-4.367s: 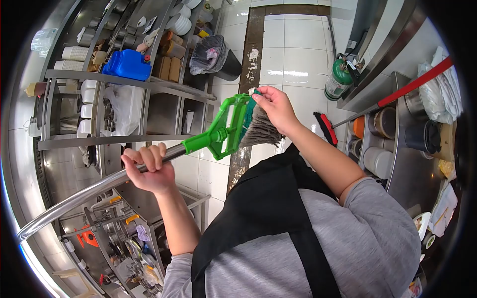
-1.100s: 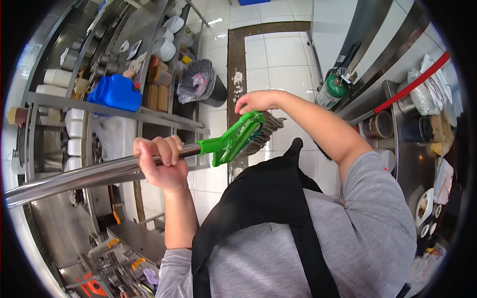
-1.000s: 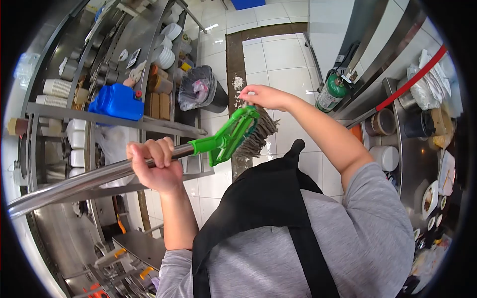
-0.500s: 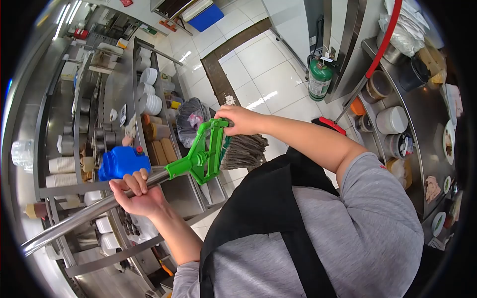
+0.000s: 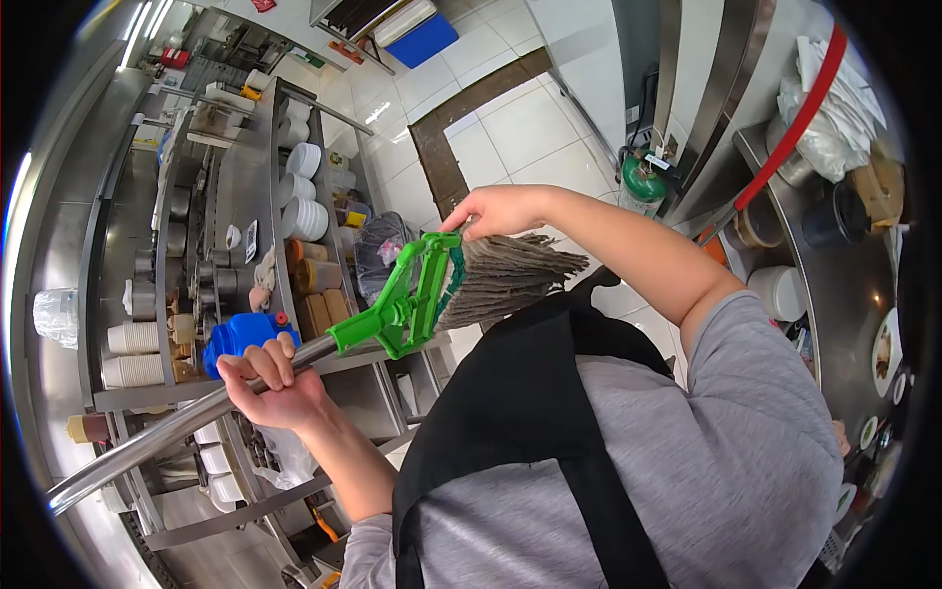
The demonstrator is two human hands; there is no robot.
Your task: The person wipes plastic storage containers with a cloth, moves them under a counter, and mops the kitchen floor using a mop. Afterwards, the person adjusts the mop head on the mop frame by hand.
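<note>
A mop is held up at a slant in front of me, its metal pole (image 5: 147,447) running down to the left. My left hand (image 5: 275,383) is closed around the pole just below the green plastic mop clamp (image 5: 397,309). At the clamp's far end, my right hand (image 5: 500,211) has its fingers closed on the edge where the mop head joins. Grey mop strands (image 5: 515,275) hang out to the right of the clamp, below my right hand. Its fingertips are partly hidden behind the clamp.
Left is a steel shelf unit with white bowls (image 5: 304,218) and a blue jug (image 5: 245,339). A lined trash bin (image 5: 378,260) stands beyond the clamp. A green cylinder (image 5: 643,182) and a red pole (image 5: 800,118) are right, beside a steel counter (image 5: 844,285).
My right hand has shifted slightly right and up along the clamp's end, its grip changed. The mop strands now spread farther right. The view has turned a little; my left hand stays on the pole.
</note>
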